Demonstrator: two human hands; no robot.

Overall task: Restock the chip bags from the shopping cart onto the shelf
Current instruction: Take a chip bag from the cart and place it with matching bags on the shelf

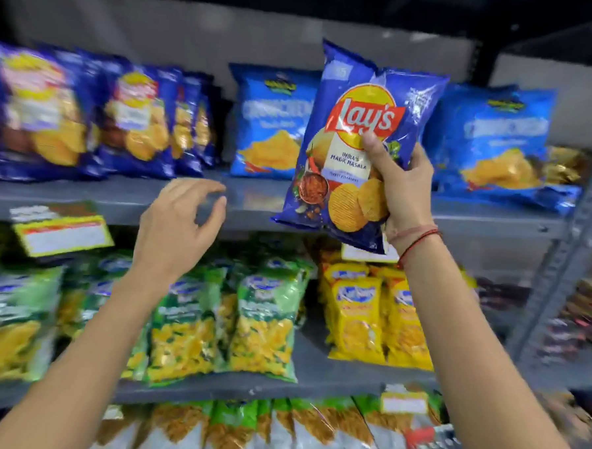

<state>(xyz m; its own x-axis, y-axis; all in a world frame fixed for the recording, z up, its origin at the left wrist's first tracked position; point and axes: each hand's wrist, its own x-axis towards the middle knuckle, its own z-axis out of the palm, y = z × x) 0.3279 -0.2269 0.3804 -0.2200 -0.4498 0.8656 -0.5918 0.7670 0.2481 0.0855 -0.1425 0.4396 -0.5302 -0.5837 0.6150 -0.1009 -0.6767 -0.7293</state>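
Before the grey shelf point(254, 201), the right hand point(398, 185) grips a blue chip bag point(357, 138) upright by its lower edge; the left hand point(177, 232) hovers beside it, fingers point(217, 199) loosely spread, holding nothing.

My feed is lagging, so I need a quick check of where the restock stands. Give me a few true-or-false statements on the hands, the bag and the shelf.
1. The right hand holds a blue Lay's bag. True.
2. The left hand also grips a bag. False: it is open and holds nothing.
3. The held bag already rests on the top shelf. False: it is held in the air in front of the shelf.
4. Matching Lay's bags stand at the left on that shelf. True.
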